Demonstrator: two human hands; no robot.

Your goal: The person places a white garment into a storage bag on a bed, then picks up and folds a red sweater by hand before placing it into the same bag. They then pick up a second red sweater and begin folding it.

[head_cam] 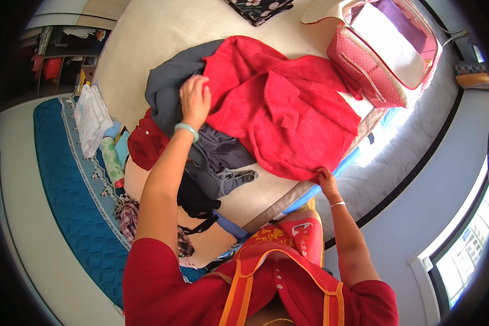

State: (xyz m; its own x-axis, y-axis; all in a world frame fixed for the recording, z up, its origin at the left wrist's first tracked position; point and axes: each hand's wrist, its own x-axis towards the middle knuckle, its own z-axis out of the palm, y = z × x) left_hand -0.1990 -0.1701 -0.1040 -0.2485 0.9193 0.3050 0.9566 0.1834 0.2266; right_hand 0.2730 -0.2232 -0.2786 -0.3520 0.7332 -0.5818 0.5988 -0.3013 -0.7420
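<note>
A red cloth garment [285, 110] lies spread and rumpled on the bed [138, 45]. My left hand [195, 100] rests at its left edge, where it meets a dark grey garment [167, 81]; the fingers are slightly curled, and whether they grip the cloth cannot be told. At the near right corner of the red garment, my right hand [327, 181] pinches its hem. Below my left hand lie dark grey clothes with a drawstring [224, 150], a black cloth [197, 195] and a dark red garment [146, 140].
A pink dotted storage bag [366, 73] with white and purple cloth inside stands at the upper right. A black floral cloth [261, 10] lies at the far edge. Folded white cloths [90, 118] and a teal quilted cover [73, 179] are at the left. Open shelves [53, 61] stand beyond.
</note>
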